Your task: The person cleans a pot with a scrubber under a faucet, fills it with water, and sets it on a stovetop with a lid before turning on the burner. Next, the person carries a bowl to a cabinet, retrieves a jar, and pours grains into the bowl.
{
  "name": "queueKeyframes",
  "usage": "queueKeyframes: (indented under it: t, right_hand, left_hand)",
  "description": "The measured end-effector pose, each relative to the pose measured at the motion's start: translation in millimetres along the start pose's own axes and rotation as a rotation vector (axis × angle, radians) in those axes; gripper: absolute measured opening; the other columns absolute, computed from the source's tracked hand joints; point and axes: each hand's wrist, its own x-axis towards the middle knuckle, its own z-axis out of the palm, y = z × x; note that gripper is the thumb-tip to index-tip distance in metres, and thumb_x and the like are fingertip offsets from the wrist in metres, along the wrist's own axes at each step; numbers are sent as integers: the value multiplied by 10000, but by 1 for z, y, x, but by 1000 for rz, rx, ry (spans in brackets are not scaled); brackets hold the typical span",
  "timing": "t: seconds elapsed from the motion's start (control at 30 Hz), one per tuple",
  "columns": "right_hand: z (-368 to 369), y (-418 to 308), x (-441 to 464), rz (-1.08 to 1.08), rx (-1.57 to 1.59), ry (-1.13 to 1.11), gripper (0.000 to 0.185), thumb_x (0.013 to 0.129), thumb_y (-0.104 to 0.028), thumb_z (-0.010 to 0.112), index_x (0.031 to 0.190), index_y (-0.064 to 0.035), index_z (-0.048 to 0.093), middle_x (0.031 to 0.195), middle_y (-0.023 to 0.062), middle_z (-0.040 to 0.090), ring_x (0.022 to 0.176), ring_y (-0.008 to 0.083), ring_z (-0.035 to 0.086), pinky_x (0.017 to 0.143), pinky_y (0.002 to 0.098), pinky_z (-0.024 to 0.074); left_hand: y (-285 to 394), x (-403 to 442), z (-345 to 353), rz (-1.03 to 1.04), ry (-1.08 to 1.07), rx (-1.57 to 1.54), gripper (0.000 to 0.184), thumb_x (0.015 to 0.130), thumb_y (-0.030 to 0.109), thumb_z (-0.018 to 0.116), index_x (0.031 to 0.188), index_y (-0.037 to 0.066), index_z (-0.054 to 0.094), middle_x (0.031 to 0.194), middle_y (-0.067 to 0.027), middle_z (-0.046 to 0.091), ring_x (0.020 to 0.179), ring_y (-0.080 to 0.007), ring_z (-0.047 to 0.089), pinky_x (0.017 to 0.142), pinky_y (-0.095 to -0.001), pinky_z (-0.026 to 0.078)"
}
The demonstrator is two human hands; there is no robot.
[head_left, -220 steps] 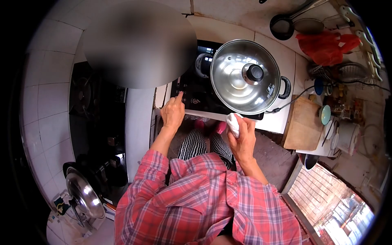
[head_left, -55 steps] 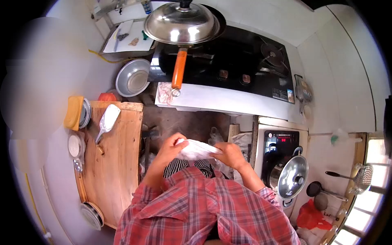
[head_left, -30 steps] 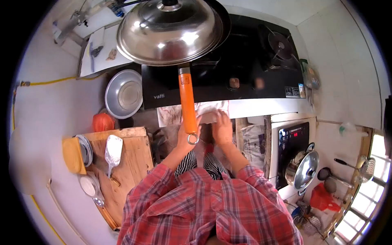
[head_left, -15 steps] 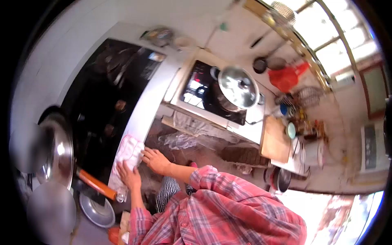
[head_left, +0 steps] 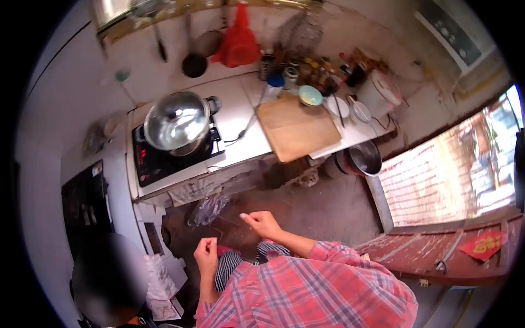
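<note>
Lower left: a crumpled white cloth (head_left: 157, 273) lies on the counter (head_left: 124, 210). Upper left: a lidded pot (head_left: 178, 123) sits on a cooktop (head_left: 156, 170) with a glowing red display; its dark handle (head_left: 214, 105) seems the safest place to touch. Lower centre: the left hand (head_left: 206, 254), loosely closed, nothing visible inside. Just above it, clear plastic (head_left: 210, 210) on the floor (head_left: 328, 210) calls for careful footing. Right of that: the right hand (head_left: 263, 224), also curled in, seemingly holding nothing.

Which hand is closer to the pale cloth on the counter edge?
Left. The left hand is to the right of the cloth, not touching it; the right hand is farther right, above the floor.
</note>
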Motion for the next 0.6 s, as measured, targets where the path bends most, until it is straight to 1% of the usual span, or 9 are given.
queueKeyframes:
  t: [0.03, 0.07, 0.13, 0.2, 0.27, 0.3, 0.33, 0.53, 0.6]
  right_hand:
    - [-21, 8, -10, 115, 167, 62, 490, 883, -409, 580, 602, -9, 535, 523, 32, 499, 491, 105, 418, 488, 298, 385]
    - [-40, 16, -21, 124, 187, 84, 490, 883, -409, 580, 602, -9, 535, 523, 32, 499, 491, 105, 418, 488, 298, 385]
    - [-78, 36, -36, 159, 296, 204, 496, 892, -407, 573, 589, -17, 518, 532, -21, 480, 529, 52, 418, 483, 272, 366]
    - [-113, 54, -54, 204, 348, 246, 475, 893, -396, 574, 579, -44, 521, 539, -28, 486, 530, 47, 417, 493, 253, 355]
    - [-143, 68, -68, 226, 476, 391, 459, 895, -385, 574, 571, -63, 523, 539, -45, 465, 533, 39, 406, 497, 237, 335]
    - [-155, 83, -74, 233, 441, 462, 444, 896, -372, 576, 572, -72, 527, 538, -58, 446, 530, 38, 387, 493, 230, 312]
    - [-168, 94, -80, 251, 428, 505, 460, 892, -389, 569, 580, -54, 533, 532, -38, 450, 530, 50, 399, 484, 257, 332]
    - [-211, 134, -98, 356, 474, 775, 460, 897, -374, 564, 572, -51, 528, 525, -32, 442, 530, 53, 395, 490, 251, 324]
    - [-221, 136, -93, 382, 470, 892, 450, 907, -349, 567, 553, -78, 508, 501, -58, 398, 479, 36, 340, 453, 230, 261]
  left_hand:
    - [29, 5, 18, 12, -61, 0, 169, 845, 141, 638, 763, -1, 597, 577, -6, 492, 533, -60, 410, 488, -245, 344]
    - [52, 9, 37, 23, -120, -1, 181, 838, 143, 649, 746, -2, 592, 560, -6, 483, 524, -60, 400, 476, -249, 332]
    - [82, 16, 78, 100, -206, 25, 230, 831, 155, 663, 697, -5, 566, 530, -5, 457, 512, -59, 388, 461, -254, 313]
    - [104, 15, 118, 114, -260, 63, 290, 837, 180, 665, 655, -5, 535, 517, -10, 444, 505, -58, 381, 459, -257, 316]
    - [111, 17, 160, 128, -362, -29, 318, 846, 193, 661, 640, -4, 520, 519, -14, 446, 513, -52, 380, 460, -258, 320]
    - [116, 17, 176, 155, -424, -28, 335, 854, 204, 654, 632, -3, 514, 520, -12, 452, 519, -48, 377, 462, -259, 325]
    - [124, 16, 190, 135, -482, -17, 354, 870, 220, 636, 621, 3, 510, 519, -8, 451, 515, -49, 383, 461, -256, 323]
    - [141, 34, 263, 102, -707, -44, 426, 924, 287, 552, 595, 21, 507, 508, -7, 454, 498, -57, 409, 467, -257, 331]
    - [144, 48, 284, 107, -733, -52, 427, 930, 289, 539, 598, 22, 509, 507, -8, 454, 497, -61, 415, 471, -262, 337]
